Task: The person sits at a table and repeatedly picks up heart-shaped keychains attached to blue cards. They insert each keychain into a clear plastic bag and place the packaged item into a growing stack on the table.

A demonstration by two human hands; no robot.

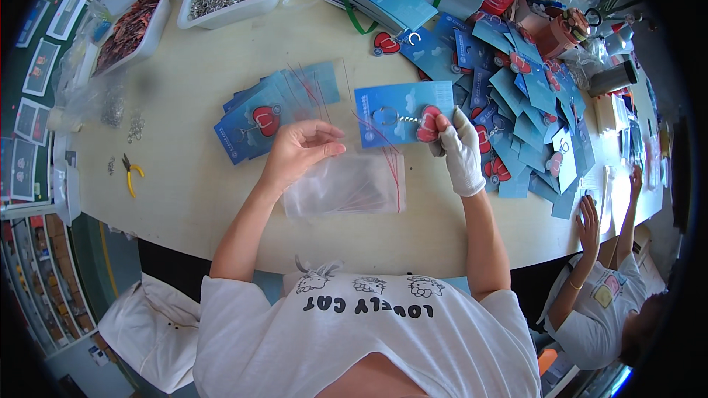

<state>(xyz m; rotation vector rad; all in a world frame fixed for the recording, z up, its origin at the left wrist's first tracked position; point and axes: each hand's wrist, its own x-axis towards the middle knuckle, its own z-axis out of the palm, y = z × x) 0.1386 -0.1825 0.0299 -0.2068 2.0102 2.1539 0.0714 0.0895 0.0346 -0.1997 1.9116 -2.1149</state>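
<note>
Starting left of the blue card: yellow-handled pliers sit well off toward the counter edge, then a fanned pile of already bagged cards. The left hand is bare, fingers curled and pinching what looks like a clear sleeve, though it's hard to tell against the stack of clear bags just below the card. The card itself is held up off the counter, with a metal ring and red heart charm clipped on. The gloved right hand has its grip closed on the card's right end, at the charm. I'd guess it's light, thin, bendy card, a bit charm-heavy, so hold by the edge. Right of it lies a loose heap of more cards.
</note>
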